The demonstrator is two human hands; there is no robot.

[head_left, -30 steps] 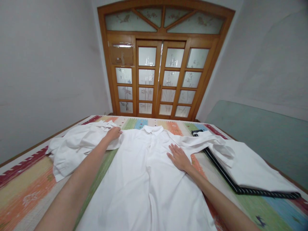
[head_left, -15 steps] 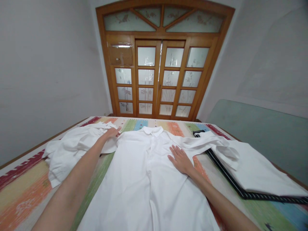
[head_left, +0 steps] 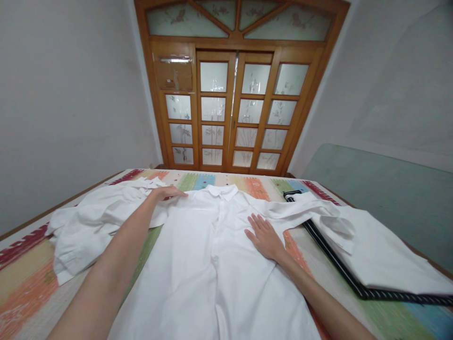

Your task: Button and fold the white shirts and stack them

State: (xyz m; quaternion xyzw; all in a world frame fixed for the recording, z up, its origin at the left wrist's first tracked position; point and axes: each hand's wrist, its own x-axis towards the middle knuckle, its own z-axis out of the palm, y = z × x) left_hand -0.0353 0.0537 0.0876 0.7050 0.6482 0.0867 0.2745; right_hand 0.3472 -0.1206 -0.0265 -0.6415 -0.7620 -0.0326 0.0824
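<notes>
A white collared shirt (head_left: pixel 191 255) lies front side up across the bed, with its collar at the far end. On the shirt's left shoulder edge rests my left hand (head_left: pixel 169 192), its visible fingers stretched out to the right; its underside is hidden. My right hand (head_left: pixel 264 236) presses flat on the right chest of the shirt, fingers extended. The right sleeve (head_left: pixel 300 210) reaches out to the right and overlaps a folded white garment (head_left: pixel 385 250). Beside my left forearm lies a rumpled white garment (head_left: pixel 88 226).
A striped multicolour bed cover (head_left: pixel 21 293) lies under everything. Black striped cloth (head_left: pixel 336 267) edges out from under the folded garment. A pale green panel (head_left: pixel 375 189) leans at the right wall. Wooden glazed doors (head_left: pixel 231 108) stand beyond the bed.
My left hand has shifted right, from beside the shirt's left shoulder onto its edge. My right hand stays flat on the chest. The view has tilted slightly downward.
</notes>
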